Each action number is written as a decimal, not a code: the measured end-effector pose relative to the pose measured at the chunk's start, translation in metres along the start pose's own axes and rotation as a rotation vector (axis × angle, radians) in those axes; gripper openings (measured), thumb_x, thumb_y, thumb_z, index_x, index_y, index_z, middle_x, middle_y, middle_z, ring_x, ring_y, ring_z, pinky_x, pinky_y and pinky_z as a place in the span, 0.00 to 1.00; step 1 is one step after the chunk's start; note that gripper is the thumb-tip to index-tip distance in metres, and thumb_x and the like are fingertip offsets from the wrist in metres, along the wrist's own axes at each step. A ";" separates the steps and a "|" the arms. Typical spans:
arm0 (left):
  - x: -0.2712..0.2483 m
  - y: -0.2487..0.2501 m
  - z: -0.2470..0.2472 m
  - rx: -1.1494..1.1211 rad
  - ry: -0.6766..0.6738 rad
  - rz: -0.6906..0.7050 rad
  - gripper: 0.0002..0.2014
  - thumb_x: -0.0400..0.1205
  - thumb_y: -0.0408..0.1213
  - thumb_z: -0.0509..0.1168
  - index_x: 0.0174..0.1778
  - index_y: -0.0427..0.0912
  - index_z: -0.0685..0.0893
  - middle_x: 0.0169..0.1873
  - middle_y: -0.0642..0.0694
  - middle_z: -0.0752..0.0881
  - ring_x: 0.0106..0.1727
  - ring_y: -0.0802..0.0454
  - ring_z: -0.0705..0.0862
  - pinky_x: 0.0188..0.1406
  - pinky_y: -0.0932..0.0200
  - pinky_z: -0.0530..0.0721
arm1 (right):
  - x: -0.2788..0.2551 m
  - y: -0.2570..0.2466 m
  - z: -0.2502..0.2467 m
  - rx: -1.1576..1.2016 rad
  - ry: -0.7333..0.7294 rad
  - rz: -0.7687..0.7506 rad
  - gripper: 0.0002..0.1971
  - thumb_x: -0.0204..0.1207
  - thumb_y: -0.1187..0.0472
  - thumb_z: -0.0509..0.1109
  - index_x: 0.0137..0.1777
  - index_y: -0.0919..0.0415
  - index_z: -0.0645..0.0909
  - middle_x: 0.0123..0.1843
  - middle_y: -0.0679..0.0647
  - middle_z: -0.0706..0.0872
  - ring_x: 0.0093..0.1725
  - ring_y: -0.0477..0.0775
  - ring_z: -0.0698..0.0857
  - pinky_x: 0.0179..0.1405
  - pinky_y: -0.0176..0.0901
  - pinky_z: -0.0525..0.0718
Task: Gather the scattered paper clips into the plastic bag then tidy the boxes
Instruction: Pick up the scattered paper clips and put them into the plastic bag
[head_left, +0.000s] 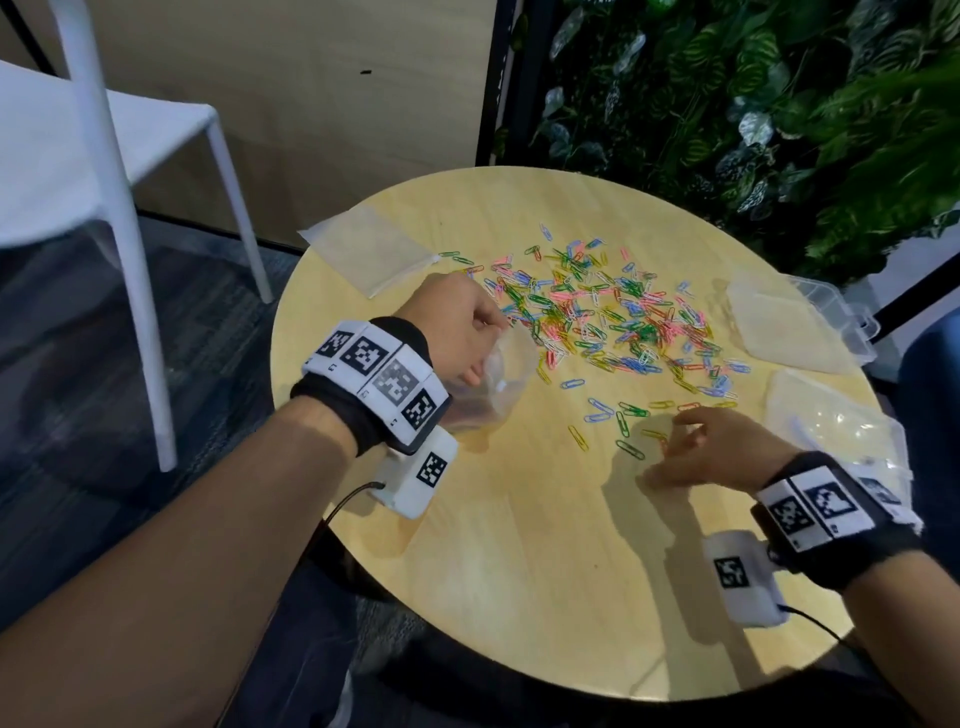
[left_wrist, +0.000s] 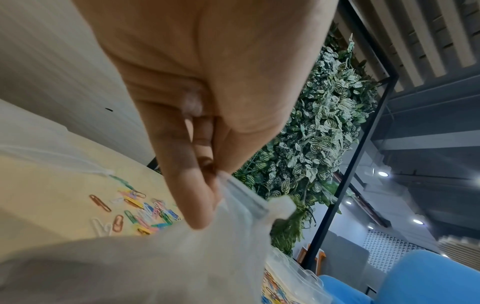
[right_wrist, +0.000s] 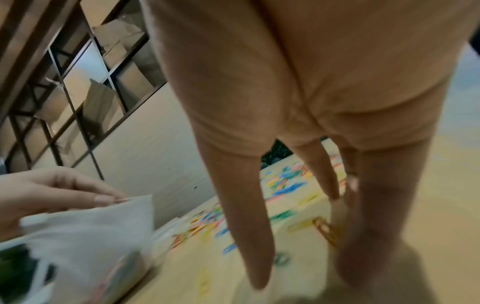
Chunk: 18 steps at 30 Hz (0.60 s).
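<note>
Clear plastic zip bag (head_left: 506, 364) hung pinched in the left hand (head_left: 457, 327); the right hand (head_left: 711, 457), fingers loosely spread, touched coloured paper clips (head_left: 597, 312) beside it.

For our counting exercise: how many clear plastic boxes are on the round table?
2. The far box sits at the table's right edge; the near box lies just beyond the right hand, partly hidden by the wrist. More may be out of frame.

The left hand (head_left: 457, 322) covers the rim of the plastic bag (head_left: 498, 374); the bag's contents are too hazy to identify. In the right wrist view, motion blur smears the paper clips (right_wrist: 291, 185). The right edge of the head view cuts the clear box (head_left: 810, 327) at the table's (head_left: 519, 545) right edge.
</note>
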<state>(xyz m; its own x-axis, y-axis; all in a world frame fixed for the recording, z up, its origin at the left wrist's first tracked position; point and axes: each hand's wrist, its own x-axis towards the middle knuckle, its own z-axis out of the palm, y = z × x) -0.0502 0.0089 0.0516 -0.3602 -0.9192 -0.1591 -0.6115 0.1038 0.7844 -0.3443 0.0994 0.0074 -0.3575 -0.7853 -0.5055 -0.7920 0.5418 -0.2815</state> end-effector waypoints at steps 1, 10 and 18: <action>0.000 -0.001 -0.003 -0.002 0.005 -0.002 0.10 0.86 0.31 0.63 0.59 0.38 0.88 0.34 0.33 0.90 0.33 0.41 0.92 0.39 0.48 0.93 | 0.000 -0.008 0.007 0.002 0.035 -0.042 0.48 0.49 0.47 0.88 0.71 0.60 0.76 0.58 0.55 0.84 0.56 0.57 0.82 0.54 0.46 0.80; -0.005 -0.010 -0.018 -0.024 0.039 -0.005 0.09 0.86 0.28 0.62 0.56 0.37 0.88 0.29 0.34 0.87 0.29 0.40 0.89 0.32 0.57 0.92 | 0.029 -0.086 0.032 0.226 0.256 -0.174 0.30 0.58 0.49 0.86 0.59 0.59 0.85 0.51 0.54 0.87 0.52 0.53 0.85 0.53 0.46 0.86; -0.003 -0.013 -0.022 -0.032 0.040 -0.016 0.09 0.85 0.29 0.64 0.55 0.38 0.89 0.33 0.30 0.89 0.34 0.37 0.91 0.32 0.56 0.92 | 0.049 -0.114 0.036 -0.116 0.235 -0.388 0.37 0.72 0.43 0.73 0.80 0.50 0.66 0.72 0.59 0.69 0.66 0.61 0.78 0.66 0.48 0.75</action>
<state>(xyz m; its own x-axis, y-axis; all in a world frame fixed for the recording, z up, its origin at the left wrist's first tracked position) -0.0260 0.0020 0.0554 -0.3215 -0.9353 -0.1480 -0.5937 0.0773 0.8010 -0.2535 0.0104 -0.0147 -0.1162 -0.9771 -0.1784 -0.9345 0.1684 -0.3136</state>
